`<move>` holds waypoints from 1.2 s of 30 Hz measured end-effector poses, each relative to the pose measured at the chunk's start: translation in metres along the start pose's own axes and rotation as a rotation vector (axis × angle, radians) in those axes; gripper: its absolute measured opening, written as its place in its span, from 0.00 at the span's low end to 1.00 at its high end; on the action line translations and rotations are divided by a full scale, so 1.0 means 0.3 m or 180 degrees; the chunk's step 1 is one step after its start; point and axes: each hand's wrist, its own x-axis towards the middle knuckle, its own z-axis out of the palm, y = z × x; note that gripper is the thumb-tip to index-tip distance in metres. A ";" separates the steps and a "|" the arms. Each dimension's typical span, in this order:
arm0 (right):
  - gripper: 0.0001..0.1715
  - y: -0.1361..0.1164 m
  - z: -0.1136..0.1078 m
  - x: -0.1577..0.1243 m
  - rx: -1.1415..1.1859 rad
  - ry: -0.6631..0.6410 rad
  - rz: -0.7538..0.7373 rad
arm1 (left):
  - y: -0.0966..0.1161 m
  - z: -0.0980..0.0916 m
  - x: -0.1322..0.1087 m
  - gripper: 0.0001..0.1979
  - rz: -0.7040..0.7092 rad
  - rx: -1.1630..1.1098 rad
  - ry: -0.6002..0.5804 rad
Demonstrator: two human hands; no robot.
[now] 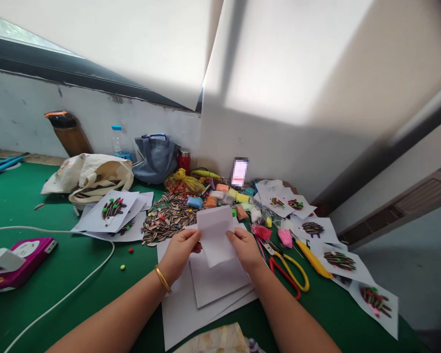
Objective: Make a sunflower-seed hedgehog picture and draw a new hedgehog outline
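A small white sheet of paper (216, 234) is held upright between both hands above a stack of white sheets (191, 299) on the green table (77, 274). My left hand (182, 251) pinches the sheet's left edge; a gold bangle sits on that wrist. My right hand (246, 247) grips the right edge. Just behind lies a pile of sunflower seeds (167, 218).
Yellow-handled scissors (292, 267) and a yellow knife (314, 259) lie right of the hands. Finished seed pictures (113, 210) sit left and along the right edge (375, 298). Clay pieces (238, 198), bags (91, 176), a bottle (119, 142) and a white cable (77, 287) crowd the table.
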 end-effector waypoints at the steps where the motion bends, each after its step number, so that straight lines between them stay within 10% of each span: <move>1: 0.23 0.003 -0.004 0.002 -0.0009 0.0042 0.0010 | 0.003 -0.001 -0.001 0.19 0.0042 -0.0018 0.0008; 8: 0.25 -0.014 0.018 -0.014 -0.0064 -0.0137 0.0181 | 0.004 0.002 0.000 0.26 0.0219 -0.0155 -0.0411; 36: 0.24 -0.001 0.024 -0.015 -0.0043 -0.0443 0.0285 | -0.002 -0.053 0.049 0.18 0.0667 0.0026 0.0652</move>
